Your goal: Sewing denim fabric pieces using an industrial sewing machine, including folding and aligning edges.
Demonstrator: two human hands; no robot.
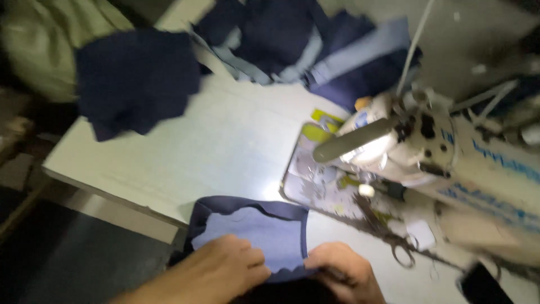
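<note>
Both my hands press on a navy fabric piece (253, 228) at the bottom centre of the frame, on the table (214, 141): left hand (222, 270) flat and open, right hand (343, 270) pinching its edge. A sewing machine (405, 141) stands right.
</note>
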